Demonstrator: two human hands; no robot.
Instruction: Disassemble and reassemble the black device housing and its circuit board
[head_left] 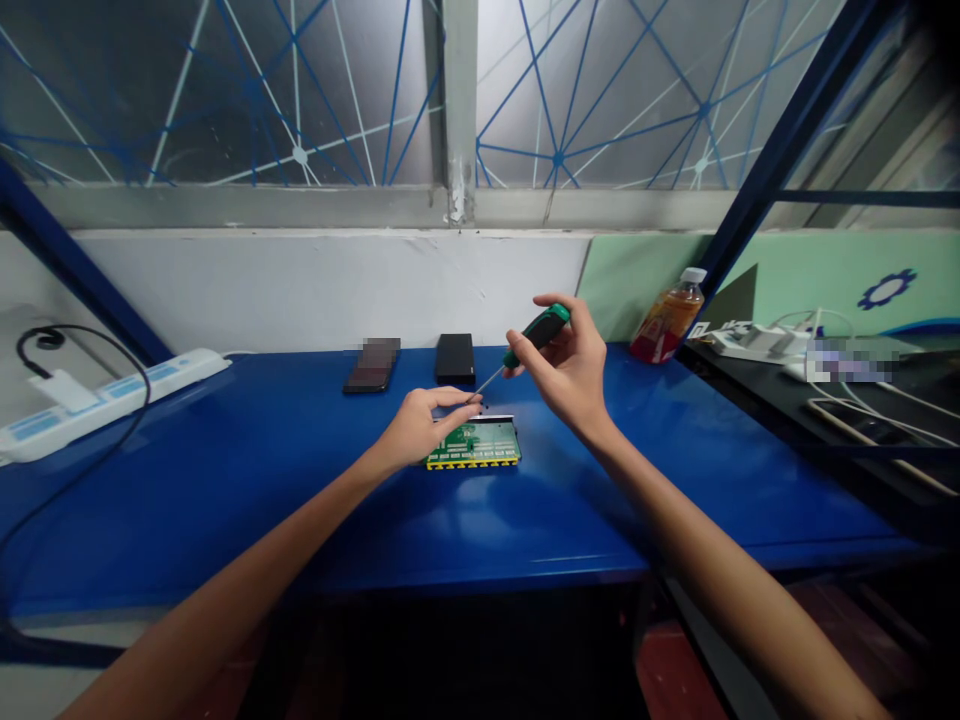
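My right hand point(574, 365) grips a screwdriver point(546, 332) by its green and black handle. Its thin metal shaft slants down to the left, and the tip ends at the fingertips of my left hand point(427, 425). That hand's thumb and fingers are pinched together around the tip; whatever is between them is too small to make out. Below them lies a green circuit board point(491, 438) on the table, with a yellow connector strip along its front edge and a dark and silver strip at the back. My left hand covers the board's left part. Tiny dark specks show just behind the board.
Behind the board on the blue table point(300, 500) lie a phone point(373, 366) and a black box point(455, 358). A white power strip point(112, 402) with a black cable is at left. A drink bottle point(667, 318) stands back right, near a black surface with white cables point(862, 400).
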